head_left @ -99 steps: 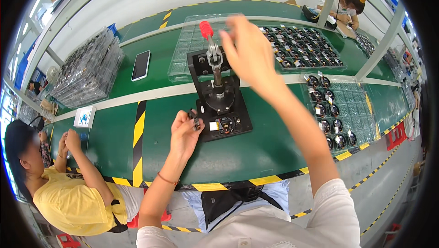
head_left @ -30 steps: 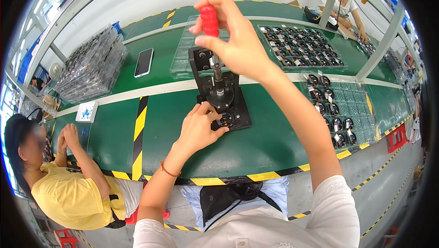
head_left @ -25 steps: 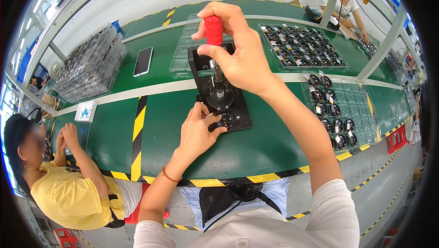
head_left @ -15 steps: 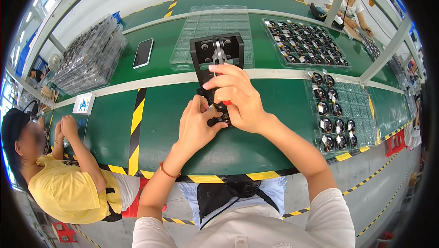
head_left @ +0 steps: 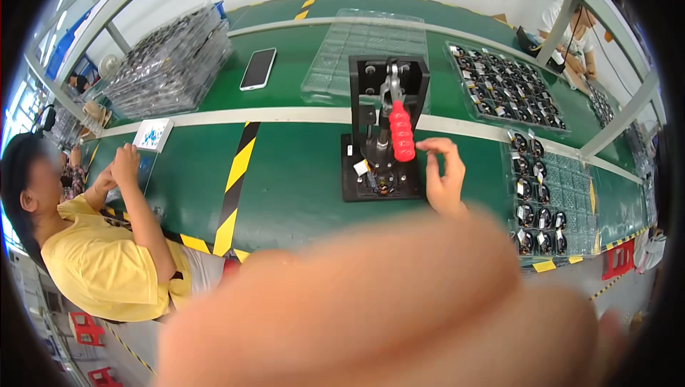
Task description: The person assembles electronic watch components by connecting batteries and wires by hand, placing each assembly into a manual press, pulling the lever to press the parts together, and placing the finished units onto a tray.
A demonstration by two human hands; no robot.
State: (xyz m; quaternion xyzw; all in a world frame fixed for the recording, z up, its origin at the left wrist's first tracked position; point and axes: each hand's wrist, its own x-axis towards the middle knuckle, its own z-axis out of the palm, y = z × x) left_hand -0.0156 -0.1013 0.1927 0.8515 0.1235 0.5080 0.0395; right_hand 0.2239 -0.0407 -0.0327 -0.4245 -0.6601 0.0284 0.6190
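Note:
A black clamp fixture (head_left: 389, 130) with a red ribbed handle (head_left: 402, 132) stands on the green bench, its handle hanging down. On its base lies a small dark round part (head_left: 384, 186) with wires, beside a white tag (head_left: 362, 168). My right hand (head_left: 447, 176) is just right of the handle, apart from it, fingers loosely bent and nothing in them. Very close and blurred, my left hand (head_left: 357, 301) fills the lower middle; its fingers cannot be made out, and it hides the bench's front edge.
At right, a clear tray (head_left: 567, 173) is partly filled with round black parts; behind it lies a fuller tray (head_left: 503, 87). An empty clear tray (head_left: 325, 66), a phone (head_left: 257, 69) and stacked trays (head_left: 168, 66) are farther back. A co-worker in yellow (head_left: 114, 265) sits at left.
My left hand has left the fixture and come up close in front of the view. My right hand has let go of the red handle and moved right. The view has shifted left.

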